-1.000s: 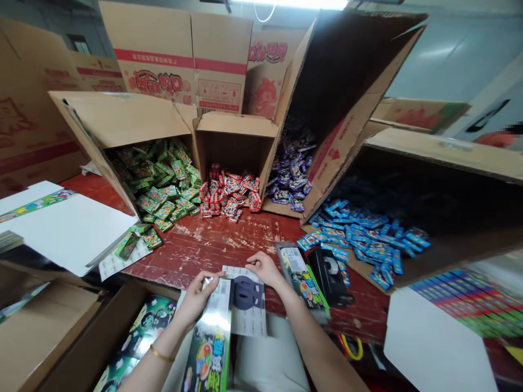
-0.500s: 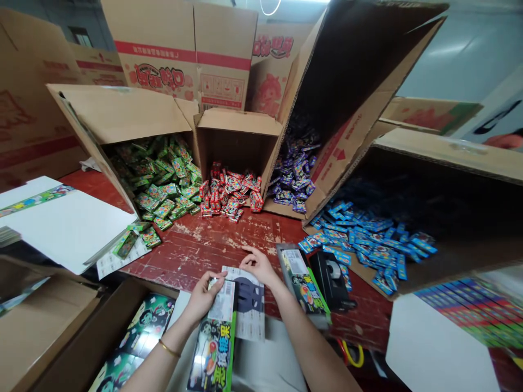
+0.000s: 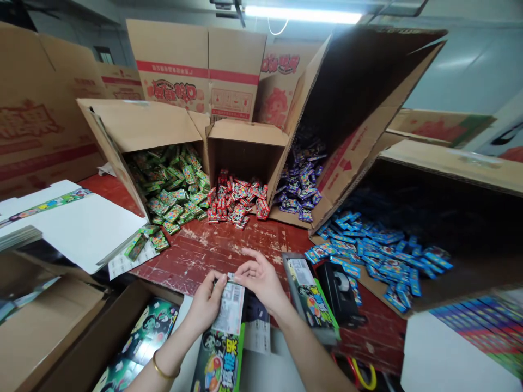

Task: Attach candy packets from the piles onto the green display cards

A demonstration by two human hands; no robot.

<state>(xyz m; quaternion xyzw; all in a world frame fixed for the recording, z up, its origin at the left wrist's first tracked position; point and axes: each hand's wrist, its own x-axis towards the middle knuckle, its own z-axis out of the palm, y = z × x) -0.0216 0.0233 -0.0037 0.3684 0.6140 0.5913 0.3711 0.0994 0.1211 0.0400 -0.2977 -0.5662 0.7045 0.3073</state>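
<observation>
My left hand grips the left edge of a flat printed carton, green and black with a white barcode panel, near the table's front edge. My right hand pinches the carton's top end, fingers closed on it. Under the carton lies a second flat sheet with a dark print. Just right of my right wrist rests a folded green and black box. Beside that box sits a black tape dispenser.
Tipped cardboard boxes spill small packets onto the red table: green, red, purple, blue. White sheets lie at left. An open box of printed cartons stands front left. Striped sheets at right.
My right hand moved left from the lower sheet onto the top of the carton. The carton has been raised slightly between both hands. The camera shifted a little.
</observation>
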